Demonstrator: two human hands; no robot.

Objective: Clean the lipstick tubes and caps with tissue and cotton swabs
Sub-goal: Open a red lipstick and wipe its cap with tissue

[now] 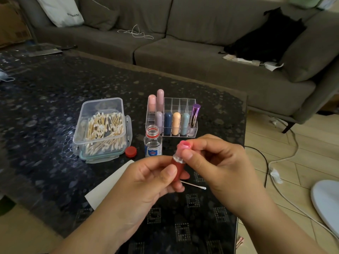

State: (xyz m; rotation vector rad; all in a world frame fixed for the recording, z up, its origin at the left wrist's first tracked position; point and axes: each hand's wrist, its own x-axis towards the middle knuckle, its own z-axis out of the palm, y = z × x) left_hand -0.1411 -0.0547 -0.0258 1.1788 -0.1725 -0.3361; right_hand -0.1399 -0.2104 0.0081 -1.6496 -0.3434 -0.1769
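A: Obs. Left hand [152,178] grips the red tube [176,166], fingers curled round its barrel, held over the table [45,107] near its front edge. Right hand [216,162] pinches the pink tip [184,145] at the tube's top between thumb and fingers. Whether that pink is bare lipstick or a wad of tissue, cannot tell.

B: Risks?

A: If it is bare product, a hard pinch could smear or snap it. Likely cause: twisting while squeezing. Colour would also transfer to the fingertips, then to whatever they touch next.

B: Anything near the hands?

A: The open bottle [153,142] stands just behind them, its red cap [131,150] off beside it. A forward elbow or wrist could tip it; liquid would run toward the swab box [102,129] and the white tissue [108,184].

B: The loose swab [194,186]?

A: Lies on the table under the hands. A dropped tube could land on it or roll off the edge.
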